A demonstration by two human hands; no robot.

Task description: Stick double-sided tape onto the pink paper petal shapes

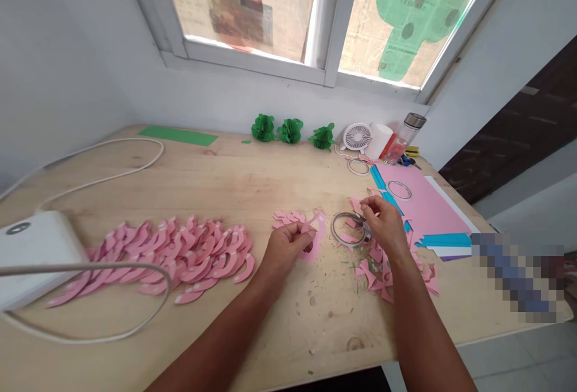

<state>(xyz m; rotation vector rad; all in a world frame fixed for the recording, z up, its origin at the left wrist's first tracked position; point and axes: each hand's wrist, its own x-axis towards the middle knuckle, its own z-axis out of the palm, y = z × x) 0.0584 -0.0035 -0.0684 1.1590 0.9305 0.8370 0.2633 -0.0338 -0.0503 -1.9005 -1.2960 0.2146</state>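
Note:
My left hand is closed on a curved pink paper cutout, held just above the table between thumb and fingers. To its right, my right hand is pinched together above a roll of tape lying on the table. Whatever sits between the right fingertips is too small to make out. A small group of pink paper pieces lies just beyond my left hand. Left of it spreads a large heap of curved pink paper strips, several with pale ends. Pink paper scraps lie beneath my right forearm.
A white box-like device with a looping cable occupies the left. Green folded paper shapes, a small fan and a bottle line the wall. Pink sheets with another tape ring lie right.

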